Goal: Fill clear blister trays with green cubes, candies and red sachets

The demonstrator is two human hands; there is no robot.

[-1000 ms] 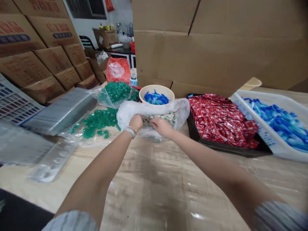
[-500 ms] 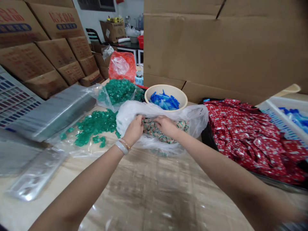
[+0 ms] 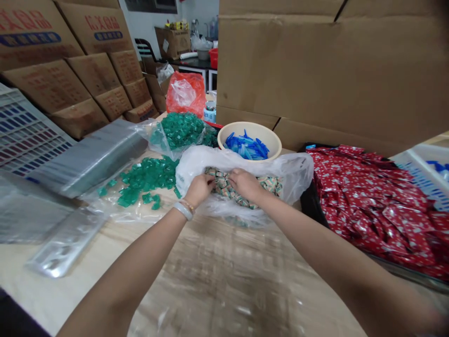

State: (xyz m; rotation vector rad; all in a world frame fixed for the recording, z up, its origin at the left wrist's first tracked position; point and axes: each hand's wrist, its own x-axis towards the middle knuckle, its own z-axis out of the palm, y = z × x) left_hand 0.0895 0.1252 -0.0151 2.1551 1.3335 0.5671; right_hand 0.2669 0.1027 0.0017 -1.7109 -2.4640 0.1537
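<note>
A white plastic bag (image 3: 191, 161) lies open in the middle of the table, full of small striped packets (image 3: 224, 187) in green, orange and cream. My left hand (image 3: 199, 189), with bracelets at the wrist, reaches in at the bag's left side. Its thumb and fingers are pinched together among the packets; what they grip is too small to make out. Over the middle of the pile is my right hand (image 3: 245, 185), its fingers curled down against the packets. Whatever sits under those fingertips is hidden.
Green packets (image 3: 150, 178) lie loose at left, beside stacked clear plastic sleeves (image 3: 94, 152). Behind the bag stands a cream bowl (image 3: 275, 140) of blue sachets. Red patterned packets (image 3: 372, 201) fill a black tray at right. Tall cardboard (image 3: 315, 70) walls the back.
The view has shifted a little, so everything sits slightly further right. My left fingers have moved down onto the packets from the bag's edge; my right hand stays over the pile.
</note>
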